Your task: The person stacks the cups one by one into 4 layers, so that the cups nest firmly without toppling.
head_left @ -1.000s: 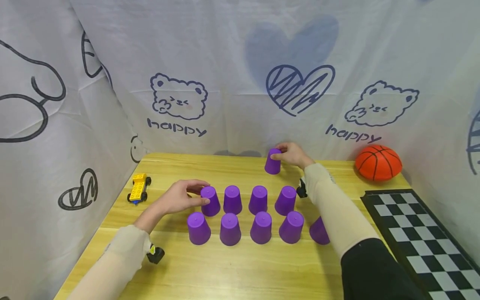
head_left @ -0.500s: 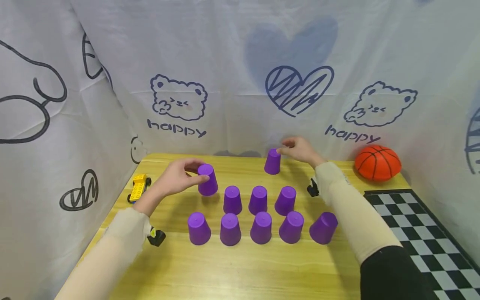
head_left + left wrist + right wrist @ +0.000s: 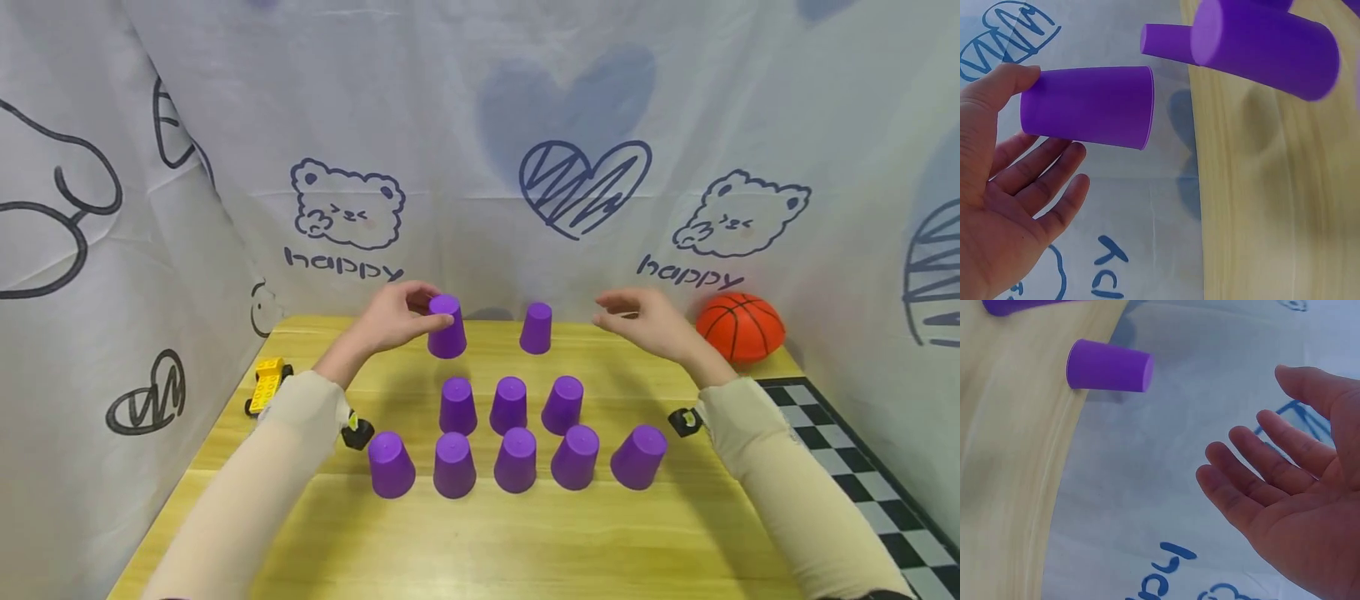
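Left hand: raised over the far part of the wooden table, thumb and fingers pinching one inverted purple cup by its closed end. In the left wrist view the thumb tip sits on the cup's base edge, with the other fingers lying under the cup wall. The cup hangs clear of the tabletop, near the back edge, left of a lone purple cup.

Right hand: empty, fingers loosely spread and slightly bent, hovering right of the lone cup and apart from it; palm open in the right wrist view.

Lone cup: upside down on the table near the backdrop, between the two hands.

Middle row: three purple cups, upside down, side by side.

Front row: five purple cups, upside down; the rightmost leans outward.

Yellow toy car: at the table's left edge.

Orange basketball: far right corner, just behind the right hand.

Chessboard: black and white, along the right side.

Backdrop: white cloth printed with bears, a heart and "happy".
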Demonstrator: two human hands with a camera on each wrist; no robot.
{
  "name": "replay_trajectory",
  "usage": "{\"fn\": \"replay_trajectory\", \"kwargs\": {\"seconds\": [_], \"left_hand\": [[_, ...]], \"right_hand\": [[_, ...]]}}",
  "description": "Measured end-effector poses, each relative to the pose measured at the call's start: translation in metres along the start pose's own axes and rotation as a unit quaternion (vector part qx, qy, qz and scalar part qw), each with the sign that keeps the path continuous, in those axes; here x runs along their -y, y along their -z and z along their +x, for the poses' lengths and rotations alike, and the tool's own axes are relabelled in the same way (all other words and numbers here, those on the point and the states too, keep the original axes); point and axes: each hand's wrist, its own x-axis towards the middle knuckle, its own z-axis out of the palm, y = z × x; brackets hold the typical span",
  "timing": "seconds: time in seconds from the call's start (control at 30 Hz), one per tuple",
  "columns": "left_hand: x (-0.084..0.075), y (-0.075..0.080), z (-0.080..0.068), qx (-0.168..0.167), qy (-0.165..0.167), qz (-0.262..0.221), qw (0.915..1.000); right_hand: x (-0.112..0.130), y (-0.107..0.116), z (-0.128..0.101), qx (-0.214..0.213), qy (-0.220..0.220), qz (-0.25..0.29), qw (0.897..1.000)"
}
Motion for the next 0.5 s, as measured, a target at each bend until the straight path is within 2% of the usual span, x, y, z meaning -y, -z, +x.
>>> {"fn": "replay_trajectory", "kwargs": {"seconds": [0.3,0.5], "left_hand": [[-0.011,-0.02,0.03,-0.016,0.02,-0.025,0.9994],[-0.007,-0.031,0.044,-0.022,0.054,-0.031,0.9978]], "right_hand": [[-0.008,-0.001,-0.071,-0.052,-0.034,-0.009,0.998],[-0.027,-0.015,-0.111,-0.067,-0.04,-0.013,0.997]]}}
